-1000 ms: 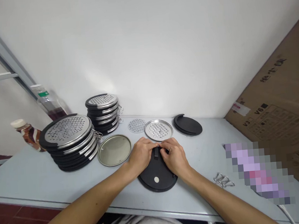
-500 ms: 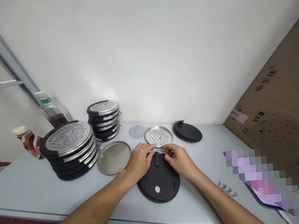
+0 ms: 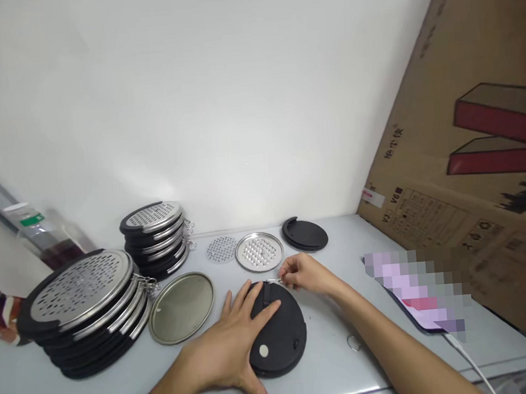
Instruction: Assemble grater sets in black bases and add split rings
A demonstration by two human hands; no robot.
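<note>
A round black disc point(image 3: 283, 335) lies flat in front of me, with a strap at its far edge, a pale round spot and a small dark knob. Spread over its left side is my left hand point(image 3: 231, 342), fingers apart and resting on it, thumb near the front edge. At the far right edge my right hand point(image 3: 303, 274) pinches a small metal clip point(image 3: 273, 280) by the strap; its exact shape is too small to tell. Beyond the disc sit a round grater plate point(image 3: 259, 252) with a raised rim and a flat perforated disc point(image 3: 221, 249).
Two stacks of round black-and-metal graters point(image 3: 82, 293) stand left, beside bottles point(image 3: 42, 235). A plain metal lid point(image 3: 182, 308) lies near them. A black round base point(image 3: 305, 234) is at the back. Right are a metal ring point(image 3: 353, 343), a blurred-out phone point(image 3: 416, 297) and a large carton point(image 3: 450, 206).
My left hand has gone from pinching at the strap to lying spread on the disc. My right hand stays at the clip. The camera view has swung to the right.
</note>
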